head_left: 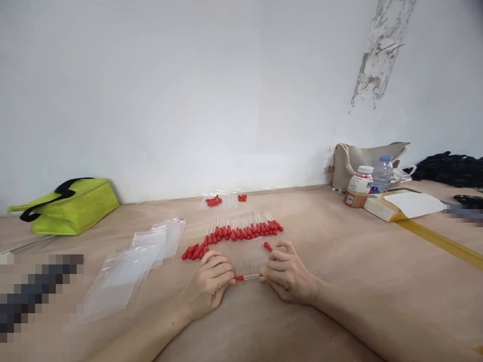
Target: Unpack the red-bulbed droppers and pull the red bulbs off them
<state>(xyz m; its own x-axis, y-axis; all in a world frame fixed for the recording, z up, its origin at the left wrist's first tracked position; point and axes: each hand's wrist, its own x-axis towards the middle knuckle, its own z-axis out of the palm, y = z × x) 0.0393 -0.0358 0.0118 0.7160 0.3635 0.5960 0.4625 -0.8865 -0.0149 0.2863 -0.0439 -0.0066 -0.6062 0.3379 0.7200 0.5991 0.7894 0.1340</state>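
Between my hands lies a glass dropper [251, 277], a clear tube with a red rubber bulb [239, 277] on its left end. My left hand [213, 279] pinches the bulb end, and my right hand [287, 274] grips the tube's other end. Another red bulb [267, 246] shows at my right index finger; whether a tube joins it is hidden. Just beyond my hands lie several bare glass tubes [255, 251] side by side. Behind them is a row of droppers with red bulbs [245, 232]. Loose red bulbs [194, 251] sit beside my left fingers.
Clear zip bags [124, 271] overlap at the left, near a lime-green bag [77, 206]. More bulbs in plastic [215, 201] lie by the wall. At the right stand a drink bottle [359, 187], a water bottle [384, 173], a beige bag [347, 166] and a box [381, 208].
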